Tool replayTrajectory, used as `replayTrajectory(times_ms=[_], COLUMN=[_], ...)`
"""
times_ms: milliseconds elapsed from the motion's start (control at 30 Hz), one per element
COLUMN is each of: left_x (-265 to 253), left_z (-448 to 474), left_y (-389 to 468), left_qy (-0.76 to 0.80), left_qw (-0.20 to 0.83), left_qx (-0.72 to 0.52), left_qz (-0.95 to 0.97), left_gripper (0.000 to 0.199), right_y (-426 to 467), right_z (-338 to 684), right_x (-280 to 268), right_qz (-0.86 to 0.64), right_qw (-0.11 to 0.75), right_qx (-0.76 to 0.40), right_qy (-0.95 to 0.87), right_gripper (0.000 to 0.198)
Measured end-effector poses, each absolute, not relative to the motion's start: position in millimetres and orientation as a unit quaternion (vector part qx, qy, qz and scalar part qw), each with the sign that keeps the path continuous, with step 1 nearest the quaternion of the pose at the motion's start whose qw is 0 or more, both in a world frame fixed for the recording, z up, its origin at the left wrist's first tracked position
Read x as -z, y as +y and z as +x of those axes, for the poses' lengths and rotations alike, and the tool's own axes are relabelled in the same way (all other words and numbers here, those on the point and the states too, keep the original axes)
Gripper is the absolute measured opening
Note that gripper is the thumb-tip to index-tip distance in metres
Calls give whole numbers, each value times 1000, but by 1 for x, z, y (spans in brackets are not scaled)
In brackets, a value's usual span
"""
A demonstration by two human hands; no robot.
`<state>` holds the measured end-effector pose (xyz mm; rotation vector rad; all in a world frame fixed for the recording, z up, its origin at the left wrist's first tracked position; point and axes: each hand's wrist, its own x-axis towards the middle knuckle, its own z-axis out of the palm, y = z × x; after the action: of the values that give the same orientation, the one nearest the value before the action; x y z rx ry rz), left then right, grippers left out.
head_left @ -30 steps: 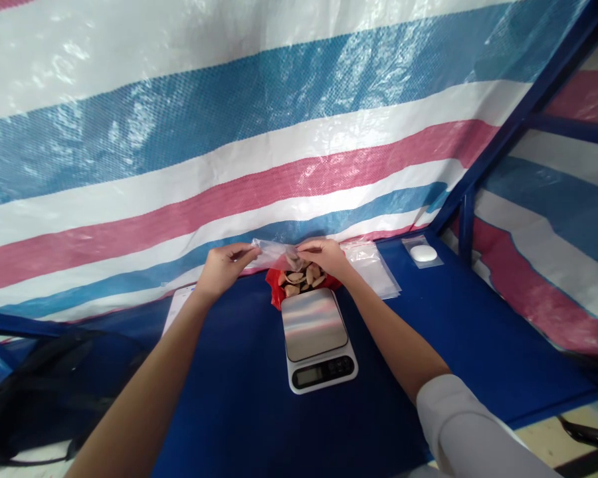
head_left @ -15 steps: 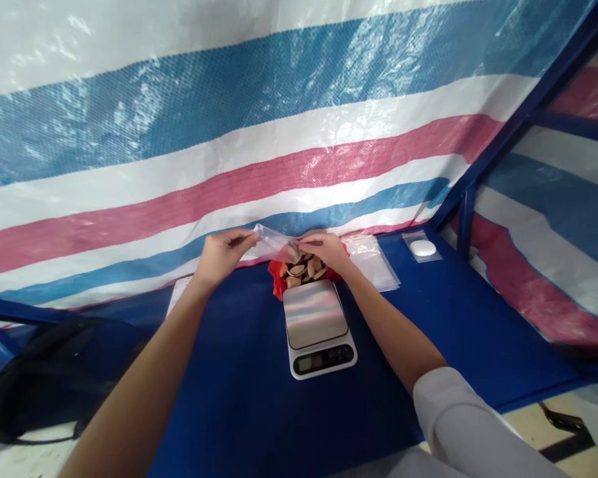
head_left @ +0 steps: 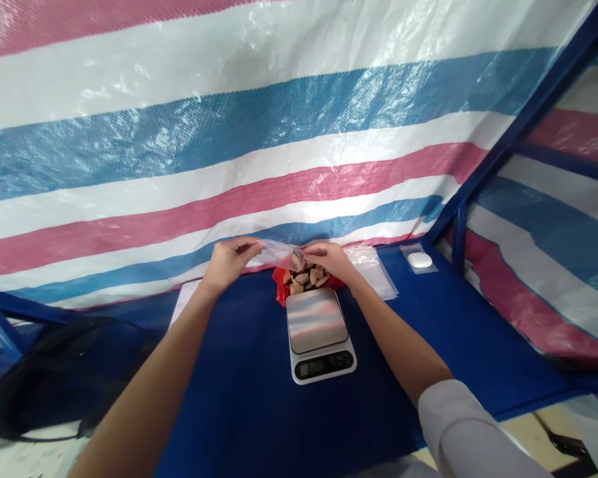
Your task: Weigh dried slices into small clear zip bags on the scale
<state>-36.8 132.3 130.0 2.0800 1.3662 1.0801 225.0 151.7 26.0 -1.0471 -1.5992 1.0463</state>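
Note:
A clear plastic bag (head_left: 278,251) stretches between my hands above the far side of the scale. My left hand (head_left: 233,261) pinches one end of it. My right hand (head_left: 327,257) is closed on the other end, where a tan piece shows through or just behind the film. Below lie several tan and dark pieces, like shells or dried slices (head_left: 306,277), in a red plastic bag (head_left: 281,285). In front of them stands a white digital kitchen scale (head_left: 319,332) with a bare metal plate; its display shows no readable figures.
Flat clear zip bags (head_left: 371,271) lie right of my right hand. A white oval object (head_left: 419,259) rests on a small clear bag on the blue table (head_left: 239,378). A white sheet (head_left: 183,300) and a black bag (head_left: 54,378) are at left; striped sheeting (head_left: 259,159) hangs behind.
The view has tilted up slightly, so the scene sits a little lower. My left hand has come slightly nearer my right, and both still hold the clear bag.

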Motion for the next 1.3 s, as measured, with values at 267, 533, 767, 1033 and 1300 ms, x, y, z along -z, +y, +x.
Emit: replayTrajectory(times_ms=[267, 533, 767, 1033, 1300], left_x=[-127, -132, -128, -126, -122], left_z=[-25, -23, -27, -14, -16], left_y=[128, 128, 131, 128, 123], left_qy=[482, 469, 476, 485, 483], left_qw=[243, 248, 246, 222, 229], left_qx=[-359, -350, -373, -374, -411], left_qz=[761, 772, 758, 759, 739], left_gripper=[44, 45, 47, 39, 37], right_y=[154, 158, 155, 147, 145], right_z=[226, 221, 222, 219, 220], right_x=[-38, -40, -41, -37, -40], right_qz=[-441, -471, -472, -448, -452], right_qw=[416, 413, 434, 429, 406], right_qx=[-521, -507, -510, -517, -610], right_qy=[-601, -592, -574, -590, -509], right_gripper=[31, 21, 21, 21, 21])
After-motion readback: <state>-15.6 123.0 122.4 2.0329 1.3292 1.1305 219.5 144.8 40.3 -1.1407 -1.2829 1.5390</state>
